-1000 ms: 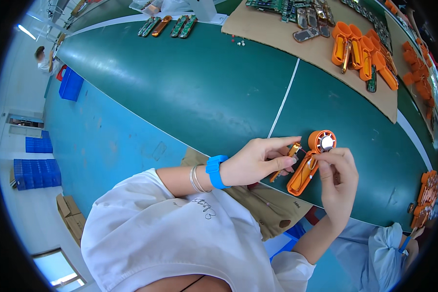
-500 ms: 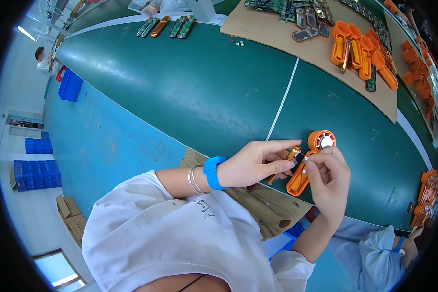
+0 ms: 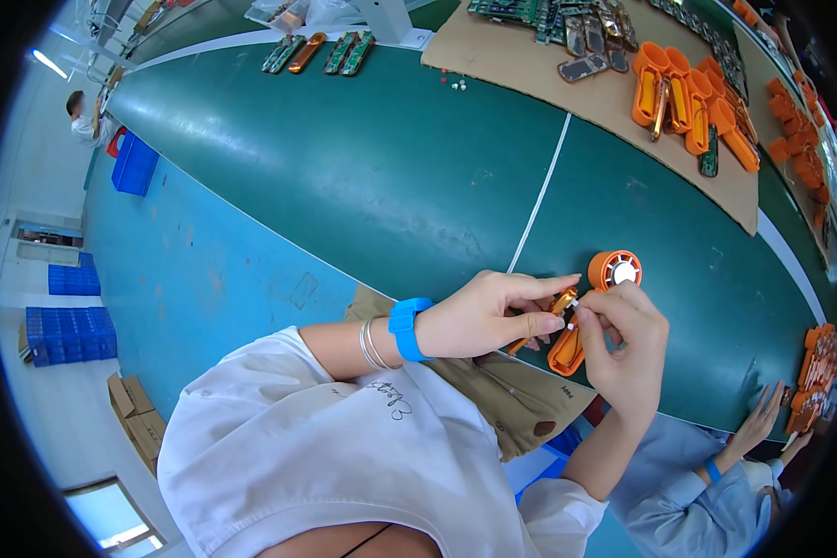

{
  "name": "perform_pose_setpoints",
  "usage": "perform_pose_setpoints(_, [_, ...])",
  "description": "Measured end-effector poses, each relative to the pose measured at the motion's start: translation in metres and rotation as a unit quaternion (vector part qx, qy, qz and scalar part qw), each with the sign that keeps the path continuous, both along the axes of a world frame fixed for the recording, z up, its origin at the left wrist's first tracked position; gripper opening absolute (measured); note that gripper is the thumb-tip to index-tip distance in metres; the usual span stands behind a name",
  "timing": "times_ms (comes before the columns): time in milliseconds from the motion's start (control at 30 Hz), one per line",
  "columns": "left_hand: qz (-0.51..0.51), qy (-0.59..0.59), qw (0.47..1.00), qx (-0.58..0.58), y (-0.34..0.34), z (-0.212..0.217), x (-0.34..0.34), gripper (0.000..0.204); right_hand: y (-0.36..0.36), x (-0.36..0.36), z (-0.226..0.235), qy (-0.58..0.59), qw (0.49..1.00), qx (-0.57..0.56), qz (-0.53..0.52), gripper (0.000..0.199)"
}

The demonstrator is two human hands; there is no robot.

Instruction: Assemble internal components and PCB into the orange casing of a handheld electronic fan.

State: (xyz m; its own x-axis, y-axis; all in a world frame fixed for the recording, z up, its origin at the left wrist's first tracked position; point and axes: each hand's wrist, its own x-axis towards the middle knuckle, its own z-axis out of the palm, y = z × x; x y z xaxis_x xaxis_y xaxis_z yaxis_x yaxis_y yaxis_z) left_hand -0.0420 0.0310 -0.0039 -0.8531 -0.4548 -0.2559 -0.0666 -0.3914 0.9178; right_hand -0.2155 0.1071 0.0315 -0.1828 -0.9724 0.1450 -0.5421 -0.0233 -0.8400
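My left hand (image 3: 493,312), with a blue band and bracelets at the wrist, grips a narrow gold-coloured part (image 3: 564,301) between thumb and fingers. My right hand (image 3: 628,339) pinches a tiny white connector (image 3: 574,304) against the upper end of that part. Whether the connector is seated in it is too small to tell. Just under both hands lies an open orange handheld fan casing (image 3: 566,353) on the green table. Its round head (image 3: 614,270) has a silvery white centre and points away from me. A second small white piece (image 3: 570,326) shows by the casing.
Cardboard (image 3: 530,70) at the far right bears circuit boards (image 3: 511,9) and orange fan casings (image 3: 688,98). Several boards (image 3: 349,52) lie at the far edge. A co-worker's hands (image 3: 761,420) are at the right, beside stacked orange parts (image 3: 814,372).
My right hand has moved slightly left, bringing the white connector up to the gold-coloured part. At the right, the co-worker's hand and arm have come further onto the table.
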Motion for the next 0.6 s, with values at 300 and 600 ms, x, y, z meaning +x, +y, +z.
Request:
perform_pose_setpoints(300, [-0.002, -0.039, 0.974, -0.223, -0.003, 0.002, 0.000, 0.050, 0.001, 0.001, -0.004, -0.047, 0.998, 0.035, -0.007, 0.003])
perform_pose_setpoints(600, [-0.019, -0.026, 0.961, -0.276, -0.006, 0.002, -0.003, 0.049, 0.001, 0.001, -0.005, -0.069, 0.997, 0.029, -0.018, 0.002])
